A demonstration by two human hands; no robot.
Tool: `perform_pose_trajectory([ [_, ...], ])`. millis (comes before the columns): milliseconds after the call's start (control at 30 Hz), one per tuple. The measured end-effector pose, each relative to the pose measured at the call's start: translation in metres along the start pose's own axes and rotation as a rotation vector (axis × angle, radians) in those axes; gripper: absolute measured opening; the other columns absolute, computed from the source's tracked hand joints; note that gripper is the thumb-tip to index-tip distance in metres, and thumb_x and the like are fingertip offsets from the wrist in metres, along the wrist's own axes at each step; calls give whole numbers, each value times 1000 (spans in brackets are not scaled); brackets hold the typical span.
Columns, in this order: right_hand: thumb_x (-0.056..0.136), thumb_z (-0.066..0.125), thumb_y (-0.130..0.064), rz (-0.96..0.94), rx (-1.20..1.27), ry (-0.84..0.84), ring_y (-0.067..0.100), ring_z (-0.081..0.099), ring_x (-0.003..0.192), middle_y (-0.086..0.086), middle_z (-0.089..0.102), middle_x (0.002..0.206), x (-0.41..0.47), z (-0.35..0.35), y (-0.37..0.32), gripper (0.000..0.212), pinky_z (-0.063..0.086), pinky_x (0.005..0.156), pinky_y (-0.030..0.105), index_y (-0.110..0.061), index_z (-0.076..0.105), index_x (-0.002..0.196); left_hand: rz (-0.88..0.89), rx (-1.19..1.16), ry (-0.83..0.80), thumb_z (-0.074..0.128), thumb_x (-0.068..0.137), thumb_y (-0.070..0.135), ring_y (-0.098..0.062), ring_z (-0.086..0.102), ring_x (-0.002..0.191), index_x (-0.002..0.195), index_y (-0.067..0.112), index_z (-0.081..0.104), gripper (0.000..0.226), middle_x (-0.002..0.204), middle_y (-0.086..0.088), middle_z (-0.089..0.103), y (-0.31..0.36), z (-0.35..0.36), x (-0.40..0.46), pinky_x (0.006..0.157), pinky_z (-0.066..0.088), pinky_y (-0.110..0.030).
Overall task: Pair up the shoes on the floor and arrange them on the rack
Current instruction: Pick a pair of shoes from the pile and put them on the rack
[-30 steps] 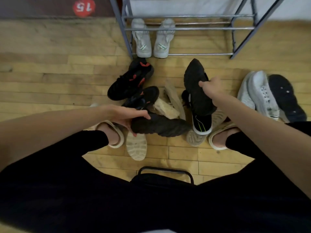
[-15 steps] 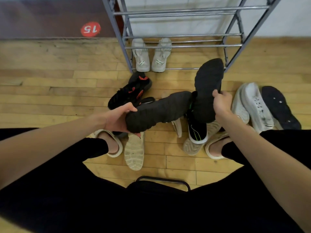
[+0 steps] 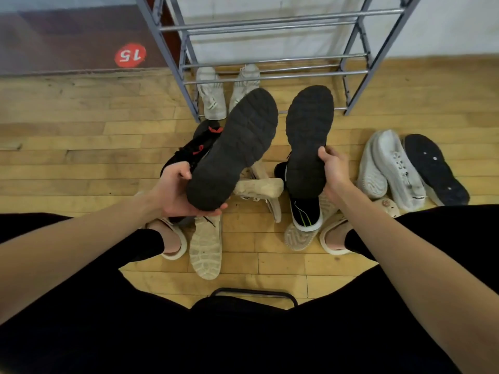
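I hold two black shoes up above the pile, soles turned to the camera. My left hand (image 3: 179, 190) grips the heel of the left black shoe (image 3: 235, 147), fingers wrapped under it; the shoe tilts with its toe up and to the right. My right hand (image 3: 333, 168) clasps the side of the right black shoe (image 3: 309, 136), thumb on the sole's edge, toe pointing up. Both soles are dark grey, worn matt, with matching blocky tread — apparently a pair.

Behind them stands the metal rack (image 3: 270, 66); its lowest tier carries a white pair (image 3: 226, 90), partly hidden by the raised shoes. On the wooden floor (image 3: 81, 147) lie a black shoe with red accents (image 3: 197, 147), beige shoes (image 3: 206, 247) with soles up, and a black sock-type shoe with a green line (image 3: 305, 214) — all just below my hands. To the right, near my knee, rest pale grey shoes (image 3: 397, 168) touching a dark upturned sole (image 3: 434, 168). A red sticker marked 15 (image 3: 130, 55) sits on the wall base.
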State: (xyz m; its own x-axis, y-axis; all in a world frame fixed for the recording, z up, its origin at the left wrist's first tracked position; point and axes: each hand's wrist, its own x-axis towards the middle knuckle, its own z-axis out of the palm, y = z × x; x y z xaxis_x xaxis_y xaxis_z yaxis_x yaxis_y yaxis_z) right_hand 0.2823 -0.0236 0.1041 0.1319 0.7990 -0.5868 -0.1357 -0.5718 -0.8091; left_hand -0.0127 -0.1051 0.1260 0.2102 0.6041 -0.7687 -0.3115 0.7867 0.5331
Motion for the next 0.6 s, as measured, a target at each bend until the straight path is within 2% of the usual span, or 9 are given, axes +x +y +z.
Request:
perform_pose_trajectory([
  [133, 97, 54, -21, -14, 9, -16, 22, 62, 108, 1, 65, 108, -1, 4, 0, 9, 48, 100, 44, -21, 62, 100, 20, -105, 25, 40, 60, 25, -42, 60, 92, 107, 2, 67, 58, 107, -21, 63, 8, 20, 10, 86, 48, -44],
  [167, 94, 60, -22, -11, 4, -20, 21, 62, 107, 2, 66, 110, 0, 4, -1, 15, 50, 99, 43, -16, 61, 107, 27, -122, 26, 41, 62, 25, -41, 60, 94, 110, 3, 64, 57, 108, -20, 62, 9, 23, 13, 84, 50, -43],
  [267, 77, 78, -24, -7, -90, -8, 22, 62, 105, 6, 63, 118, 5, 2, 0, 60, 54, 91, 39, -9, 52, 129, 55, -162, 58, 44, 67, 20, -37, 55, 100, 116, 7, 55, 53, 112, -17, 59, 11, 28, 26, 86, 50, -44],
  [333, 74, 80, -21, -22, -206, 29, 23, 61, 103, 7, 61, 115, 9, 2, 4, 61, 53, 83, 35, -9, 51, 127, 71, -150, 80, 45, 68, 15, -34, 53, 96, 110, 8, 57, 44, 107, -15, 59, 13, 31, 35, 91, 45, -45],
  [400, 74, 78, -17, -11, -265, 55, 23, 60, 100, 6, 61, 110, 11, 1, 12, 58, 52, 82, 35, -8, 54, 125, 76, -138, 111, 47, 67, 12, -32, 51, 94, 105, 10, 58, 40, 104, -15, 59, 11, 33, 42, 96, 42, -44],
  [433, 71, 79, -16, 18, -275, 43, 24, 61, 99, 7, 63, 109, 10, 0, 14, 58, 52, 83, 35, -7, 56, 124, 72, -154, 124, 49, 65, 12, -32, 50, 96, 105, 10, 58, 40, 106, -14, 58, 9, 32, 46, 99, 40, -43],
  [533, 52, 81, -22, 250, -180, -55, 31, 64, 101, 13, 65, 116, 17, -5, 24, 80, 55, 87, 43, -12, 56, 127, 66, -225, 166, 52, 64, 9, -33, 46, 104, 109, 11, 55, 46, 117, -14, 54, 2, 28, 57, 103, 37, -44],
  [567, 55, 79, -21, 327, -116, -90, 33, 64, 102, 14, 64, 117, 18, -5, 26, 76, 55, 85, 44, -13, 56, 126, 68, -239, 177, 51, 65, 8, -33, 46, 105, 110, 11, 55, 45, 117, -13, 53, 1, 26, 62, 103, 36, -44],
  [600, 63, 76, -16, 379, -62, -118, 34, 63, 102, 15, 64, 116, 15, -5, 24, 61, 55, 82, 43, -11, 58, 121, 74, -238, 186, 49, 69, 7, -33, 46, 105, 109, 11, 54, 41, 117, -14, 53, 1, 24, 65, 104, 36, -45],
])
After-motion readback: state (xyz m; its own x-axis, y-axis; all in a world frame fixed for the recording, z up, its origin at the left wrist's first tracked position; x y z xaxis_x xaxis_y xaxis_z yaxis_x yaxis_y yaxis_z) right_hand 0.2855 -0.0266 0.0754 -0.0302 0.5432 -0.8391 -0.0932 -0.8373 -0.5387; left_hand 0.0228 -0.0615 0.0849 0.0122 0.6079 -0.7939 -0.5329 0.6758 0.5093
